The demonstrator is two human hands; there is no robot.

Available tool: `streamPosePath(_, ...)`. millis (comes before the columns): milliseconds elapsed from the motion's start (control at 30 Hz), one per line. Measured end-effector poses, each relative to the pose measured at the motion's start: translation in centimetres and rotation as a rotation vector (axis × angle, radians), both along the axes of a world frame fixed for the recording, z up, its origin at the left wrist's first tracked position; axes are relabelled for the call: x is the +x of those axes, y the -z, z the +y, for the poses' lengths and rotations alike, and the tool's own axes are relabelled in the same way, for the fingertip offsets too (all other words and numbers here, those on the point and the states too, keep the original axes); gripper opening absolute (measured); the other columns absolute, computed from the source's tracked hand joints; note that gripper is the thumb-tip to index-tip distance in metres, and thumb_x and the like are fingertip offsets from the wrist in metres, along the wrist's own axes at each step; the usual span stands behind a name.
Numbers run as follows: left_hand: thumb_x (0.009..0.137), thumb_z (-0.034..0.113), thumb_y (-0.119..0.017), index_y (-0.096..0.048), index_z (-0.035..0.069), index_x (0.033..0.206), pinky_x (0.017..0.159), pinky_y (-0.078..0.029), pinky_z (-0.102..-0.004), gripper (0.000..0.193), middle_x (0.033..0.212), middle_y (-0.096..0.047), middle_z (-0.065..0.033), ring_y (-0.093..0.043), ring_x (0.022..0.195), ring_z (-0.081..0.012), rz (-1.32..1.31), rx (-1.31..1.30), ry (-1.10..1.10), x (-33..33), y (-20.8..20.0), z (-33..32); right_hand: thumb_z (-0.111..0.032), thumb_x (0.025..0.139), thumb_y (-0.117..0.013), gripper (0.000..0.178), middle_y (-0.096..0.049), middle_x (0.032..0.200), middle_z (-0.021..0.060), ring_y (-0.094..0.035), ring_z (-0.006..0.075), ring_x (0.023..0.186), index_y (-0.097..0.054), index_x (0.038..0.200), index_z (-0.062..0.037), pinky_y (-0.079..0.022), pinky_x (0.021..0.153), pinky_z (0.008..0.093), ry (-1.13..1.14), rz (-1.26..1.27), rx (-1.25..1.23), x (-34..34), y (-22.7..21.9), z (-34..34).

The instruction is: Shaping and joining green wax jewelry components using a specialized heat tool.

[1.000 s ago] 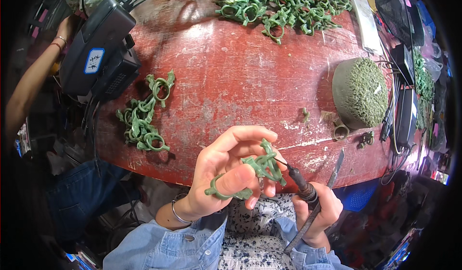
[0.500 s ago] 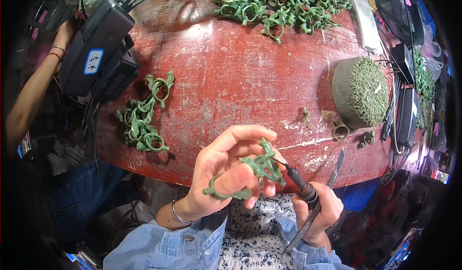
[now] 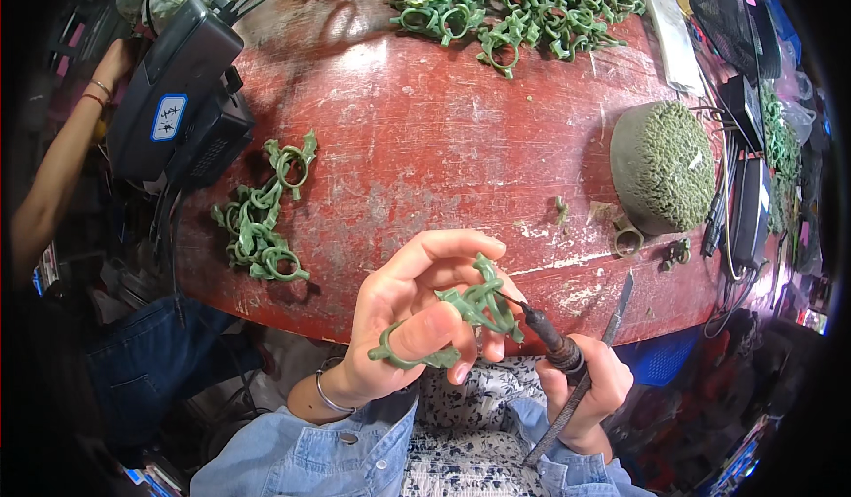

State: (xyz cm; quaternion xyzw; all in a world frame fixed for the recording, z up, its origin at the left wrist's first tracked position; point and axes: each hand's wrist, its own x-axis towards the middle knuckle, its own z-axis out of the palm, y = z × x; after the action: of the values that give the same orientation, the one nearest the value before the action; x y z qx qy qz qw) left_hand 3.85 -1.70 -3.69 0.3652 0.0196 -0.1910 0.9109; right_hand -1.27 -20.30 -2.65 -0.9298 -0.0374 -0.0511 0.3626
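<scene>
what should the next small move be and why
Probably a slight nudge of the pen tool along the green piece: its thin tip is at the piece, which the left hand holds while the right hand grips the tool.

The left grip is half curled; the right grip folds tighter.

held piece: green | table: red | sleeve: blue | garment: white, dark floral

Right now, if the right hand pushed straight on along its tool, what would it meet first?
Probably the green piece pinched by the left hand; the tool may touch it, depth unclear.
</scene>
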Motion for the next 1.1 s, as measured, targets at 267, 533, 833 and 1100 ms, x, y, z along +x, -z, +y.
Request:
streamPosePath(267,0.084,0.035,-0.056,-0.028,-0.012,0.118,0.037,-0.044,-0.0183,0.064,0.097,-0.052,-0.0289,-0.062,0.064,-0.0216,-0.001,0.002,-0.003,0.0,0.0,0.0,-0.028,0.065,-0.075,0.031,-0.056,0.055,0.006,-0.054,0.0203,0.044,-0.059,0.076,-0.0034,-0.042,0.044,0.0276,0.012,0.0,0.014,0.1,-0.1,0.1)
streamPosePath(533,0.084,0.035,-0.057,-0.029,-0.012,0.118,0.037,-0.044,-0.0183,0.065,0.096,-0.052,-0.0295,-0.062,0.063,-0.0213,0.013,0.007,0.0,0.1,-0.2,-0.1,-0.029,0.068,-0.073,0.031,-0.055,0.055,0.0063,-0.054,0.0206,0.044,-0.058,0.076,-0.0025,-0.042,0.043,0.0275,0.011,-0.012,0.043,-0.2,0.2,-0.1)
streamPosePath(833,0.083,0.037,-0.058,-0.03,-0.012,0.118,0.04,-0.046,-0.0185,0.066,0.096,-0.053,-0.0285,-0.062,0.064,-0.0194,0.005,0.034,-0.009,0.1,-0.3,-0.1,-0.029,0.071,-0.07,0.034,-0.054,0.055,0.0062,-0.054,0.0182,0.045,-0.058,0.078,0.0015,-0.042,0.044,0.0261,0.039,-0.007,0.169,-0.6,1.0,-0.5)
streamPosePath(1100,0.077,0.004,-0.063,-0.033,-0.003,0.128,0.072,-0.049,-0.0258,0.06,0.111,-0.052,-0.0152,-0.055,0.088,-0.0142,-0.136,0.05,-0.009,-1.1,-0.6,0.1,-0.03,0.074,-0.067,0.034,-0.053,0.055,0.0037,-0.054,0.0127,0.048,-0.059,0.077,0.0027,-0.04,0.045,0.0228,0.137,0.114,0.392,-1.4,1.0,-1.0)
